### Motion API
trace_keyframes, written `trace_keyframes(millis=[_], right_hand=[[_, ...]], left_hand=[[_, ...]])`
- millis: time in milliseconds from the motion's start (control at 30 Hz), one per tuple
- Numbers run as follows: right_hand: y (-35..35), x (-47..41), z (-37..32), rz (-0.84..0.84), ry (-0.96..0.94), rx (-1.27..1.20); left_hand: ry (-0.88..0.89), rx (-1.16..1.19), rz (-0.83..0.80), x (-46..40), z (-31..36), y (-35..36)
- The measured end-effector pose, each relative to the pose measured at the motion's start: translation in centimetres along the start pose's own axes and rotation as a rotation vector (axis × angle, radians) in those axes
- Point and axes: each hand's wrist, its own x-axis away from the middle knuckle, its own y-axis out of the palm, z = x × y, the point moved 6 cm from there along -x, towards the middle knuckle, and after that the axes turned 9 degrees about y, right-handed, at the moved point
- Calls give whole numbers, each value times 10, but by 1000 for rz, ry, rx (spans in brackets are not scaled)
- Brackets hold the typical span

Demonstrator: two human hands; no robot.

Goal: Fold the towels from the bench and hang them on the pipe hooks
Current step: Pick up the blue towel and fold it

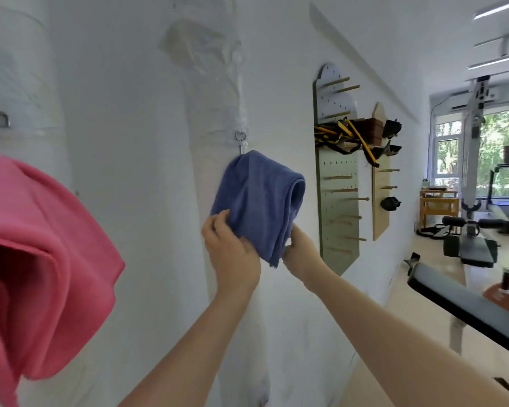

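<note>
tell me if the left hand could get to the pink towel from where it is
Probably yes: the left hand grips the blue towel, but nothing stands between it and the pink towel hanging to its left. It would have to release its grip first.

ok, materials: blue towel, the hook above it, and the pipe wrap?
Blue towel: soft matte cloth, probably microfibre or cotton; it drapes in limp folds with no sheen. Hook: seemingly bare metal, silvery and glinting. Pipe: covered in what looks like clear plastic film, crinkled and glossy; what is underneath cannot be told.
</note>
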Motion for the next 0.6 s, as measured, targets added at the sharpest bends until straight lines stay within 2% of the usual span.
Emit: trace_keyframes(millis=[67, 133, 167, 267, 333, 467, 600], right_hand=[[-1, 19, 32, 16, 59, 7], [-1, 40, 59, -15, 94, 32], [1, 54, 73, -52, 96, 92], [5, 95, 125, -129, 133, 275], [2, 128, 170, -187, 209, 368], [-26, 202, 262, -408, 396, 674], [-65, 284, 343, -430, 595, 670]], left_hand=[[-175, 15, -47, 28, -21, -5], [-436, 87, -177, 67, -42, -4], [-487, 83, -266, 85, -50, -3], [-582, 4, -602, 142, -75, 13], [-661, -90, -771, 191, -99, 18], [-817, -203, -1015, 298, -149, 25], [-923, -274, -1208, 400, -183, 31]])
